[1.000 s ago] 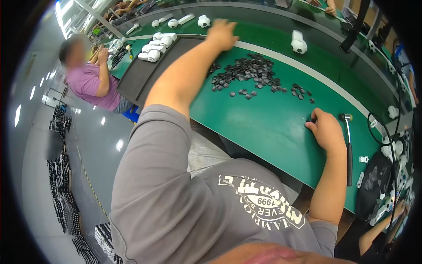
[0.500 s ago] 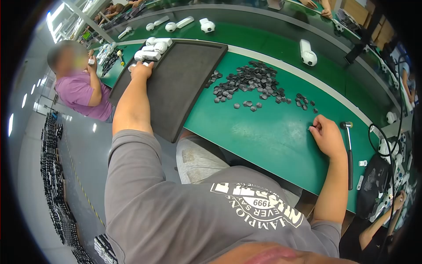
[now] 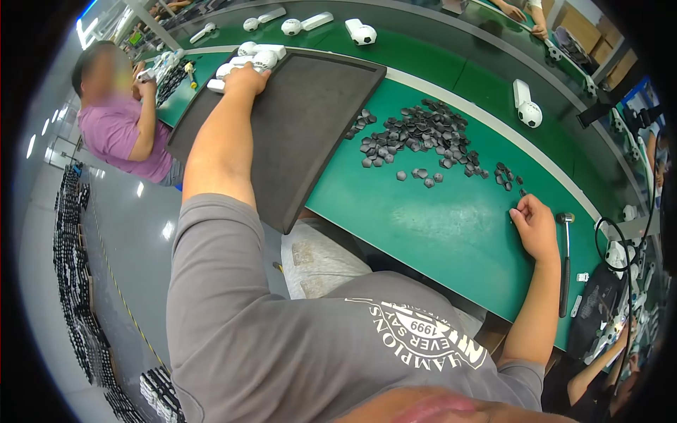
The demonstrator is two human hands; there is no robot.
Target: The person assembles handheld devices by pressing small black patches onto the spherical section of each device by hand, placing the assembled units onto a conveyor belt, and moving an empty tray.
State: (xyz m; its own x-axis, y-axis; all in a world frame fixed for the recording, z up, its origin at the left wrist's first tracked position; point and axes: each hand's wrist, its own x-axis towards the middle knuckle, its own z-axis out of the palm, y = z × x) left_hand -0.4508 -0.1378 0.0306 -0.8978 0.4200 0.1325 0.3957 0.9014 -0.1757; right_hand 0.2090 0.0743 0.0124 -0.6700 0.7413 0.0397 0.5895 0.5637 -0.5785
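My left hand [image 3: 247,79] reaches to the far left end of a dark tray [image 3: 303,120], its fingers closed on one of several white ball-shaped parts [image 3: 265,59] grouped there. My right hand [image 3: 532,222] rests on the green table [image 3: 423,225] with thumb and fingers pinched; what they hold, if anything, is too small to make out. Just beyond it lie a few black pentagonal pieces [image 3: 505,176], and a large pile of the same pieces [image 3: 430,134] spreads between the tray and that hand.
A hammer [image 3: 565,261] lies right of my right hand, near a black mesh bag [image 3: 596,303] and cables. White parts with ball ends [image 3: 529,113] sit on the green conveyor beyond the table. A person in a purple shirt [image 3: 120,134] works at the left.
The whole view has shifted slightly. My left hand has moved a little over the white parts, its fingers now bent around one. My right hand stays pinched near the black pieces.
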